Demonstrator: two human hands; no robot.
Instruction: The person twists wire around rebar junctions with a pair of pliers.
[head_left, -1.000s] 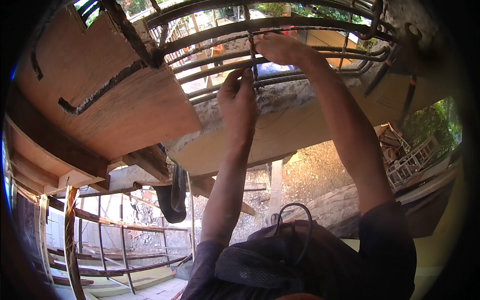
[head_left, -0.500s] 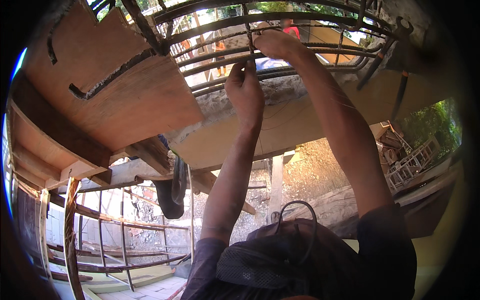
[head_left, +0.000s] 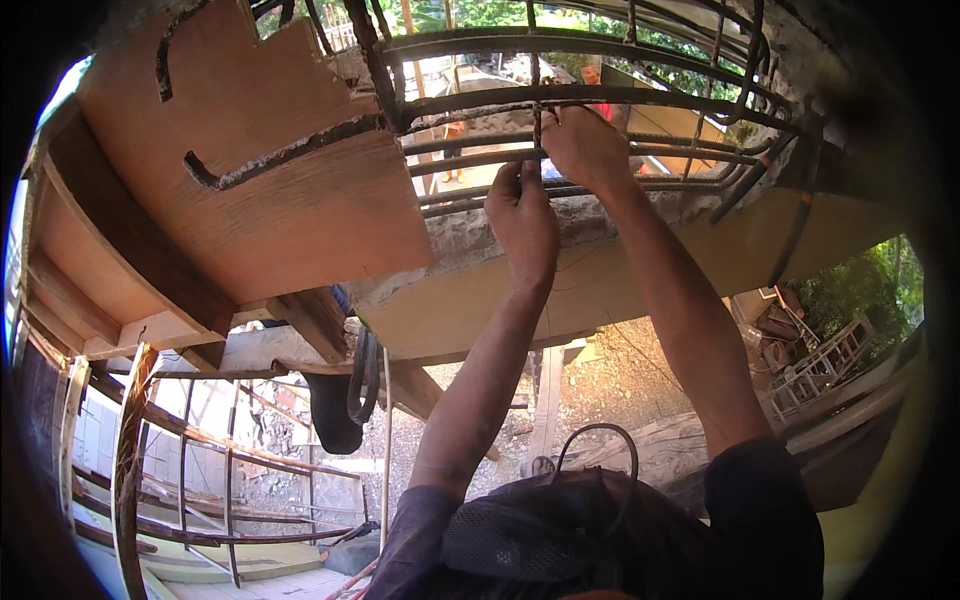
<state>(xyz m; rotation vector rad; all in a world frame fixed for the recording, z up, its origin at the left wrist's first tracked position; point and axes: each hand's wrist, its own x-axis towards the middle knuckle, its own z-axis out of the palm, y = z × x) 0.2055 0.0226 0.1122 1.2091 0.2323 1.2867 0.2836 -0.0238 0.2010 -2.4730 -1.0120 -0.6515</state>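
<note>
1. Nearest the camera, a dark mesh-backed bag [head_left: 540, 535] with a looped black cord sits at the person's chest; both bare forearms rise from it toward the steel above.
2. The left hand [head_left: 522, 215] is clenched — its fingers pinch what looks like a thin tie wire, too fine to make out for certain — just below the horizontal rebar [head_left: 640, 95].
3. The right hand [head_left: 585, 145] sits a little farther and to the right, fingers curled on the vertical bar [head_left: 537, 110] where it crosses the horizontal rebar; the two hands are just beside each other.
4. To the left, a brown plywood form panel [head_left: 270, 190] leans beside the rebar cage — a rough concrete edge [head_left: 470, 235] runs beneath the bars.
5. Farther off, gravel ground [head_left: 620, 390] and a wooden ladder [head_left: 820, 365] lie at the right.
</note>
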